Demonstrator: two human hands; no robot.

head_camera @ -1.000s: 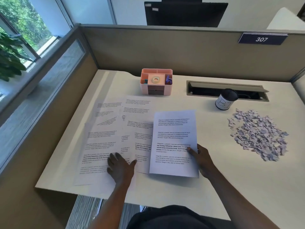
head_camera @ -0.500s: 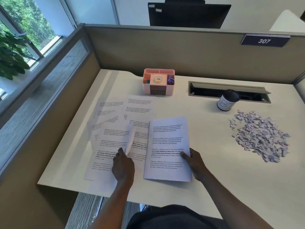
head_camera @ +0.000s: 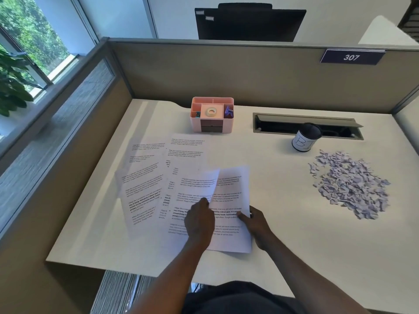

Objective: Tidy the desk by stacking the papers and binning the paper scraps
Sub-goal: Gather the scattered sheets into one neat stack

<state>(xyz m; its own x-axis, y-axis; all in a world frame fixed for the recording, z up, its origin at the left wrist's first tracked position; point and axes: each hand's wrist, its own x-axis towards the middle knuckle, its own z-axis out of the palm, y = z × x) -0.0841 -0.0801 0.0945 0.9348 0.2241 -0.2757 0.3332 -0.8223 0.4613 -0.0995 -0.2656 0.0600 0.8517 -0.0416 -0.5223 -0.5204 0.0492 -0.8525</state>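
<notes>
Several printed sheets lie spread on the left half of the desk (head_camera: 283,245). My left hand (head_camera: 199,219) pinches one sheet (head_camera: 195,186) at its lower right; its curled right edge overlaps a flat sheet (head_camera: 233,196). My right hand (head_camera: 256,225) rests on that flat sheet's right edge, fingers stretched onto the print. More loose sheets (head_camera: 145,189) lie fanned to the left and further back (head_camera: 188,146). A heap of pale paper scraps (head_camera: 349,184) sits at the right, apart from both hands. Behind it stands a small black-lined bin cup (head_camera: 306,138) with a white label.
A pink desk organiser (head_camera: 212,114) with a tape roll stands at the back centre. An open cable slot (head_camera: 283,123) runs along the back right. Partition walls close the desk at the back and left; the near edge lies just below my forearms.
My left hand picked a sheet out of the left spread and carried it right, over the sheet under my right hand. The right hand stayed on that sheet.
</notes>
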